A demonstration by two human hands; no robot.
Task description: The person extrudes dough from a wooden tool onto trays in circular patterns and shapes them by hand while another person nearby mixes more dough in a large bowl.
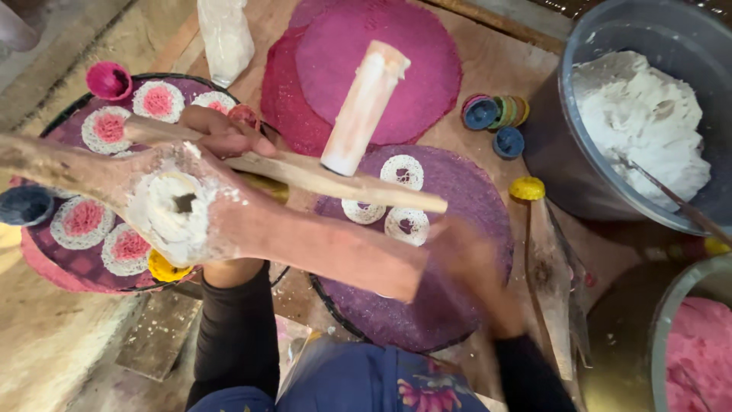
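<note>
Wooden board (488, 69) on sandy floor (46, 358) bears purple mats (473, 198).

Head camera looks steeply down, close, somewhat motion-blurred.

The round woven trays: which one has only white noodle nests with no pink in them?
The purple tray in the middle, under the wooden press. Its nests are plain white; those on the left tray have pink centres.

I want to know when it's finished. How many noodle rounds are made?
Done: six rounds on the left mat. In hand: three rounds on the middle mat, the left hand and blurred right hand working the wooden press. Left: white dough and pink dough.
</note>
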